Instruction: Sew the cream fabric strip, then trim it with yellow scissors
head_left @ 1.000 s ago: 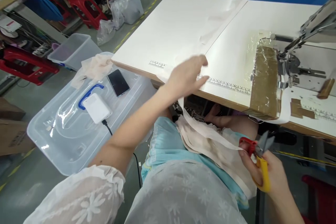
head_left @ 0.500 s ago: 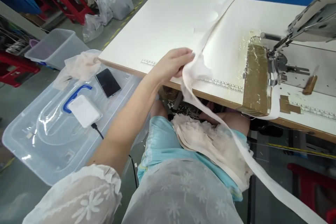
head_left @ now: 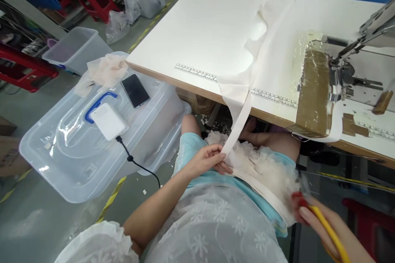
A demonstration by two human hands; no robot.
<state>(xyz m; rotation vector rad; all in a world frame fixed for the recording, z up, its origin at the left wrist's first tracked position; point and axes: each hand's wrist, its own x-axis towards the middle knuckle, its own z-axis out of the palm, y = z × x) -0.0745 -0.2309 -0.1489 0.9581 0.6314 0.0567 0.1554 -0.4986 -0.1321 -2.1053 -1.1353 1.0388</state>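
My left hand (head_left: pixel 210 158) is over my lap, its fingers closed on the end of a pale fabric strip (head_left: pixel 239 121). From there the strip runs up over the table edge and lies across the white top, with scalloped fabric along its left side. At the lower right, my right hand (head_left: pixel 322 218) grips scissors (head_left: pixel 331 234) with yellow and red handles; their blades are smeared by motion. A bundle of ruffled, pale pink fabric (head_left: pixel 262 162) rests on my lap, between the two hands.
A sewing machine (head_left: pixel 345 74) stands on the right of the white table (head_left: pixel 185 28). To the left, a lidded plastic box (head_left: pixel 61 164) carries a phone (head_left: pixel 135 90), a white power bank (head_left: pixel 109 121) with a cable, and crumpled fabric (head_left: pixel 108 69). Red stools and bins stand farther back.
My left hand has come down from the table edge to my lap with the strip. The right hand has entered at the lower right with scissors. More scalloped fabric now lies spread on the table.
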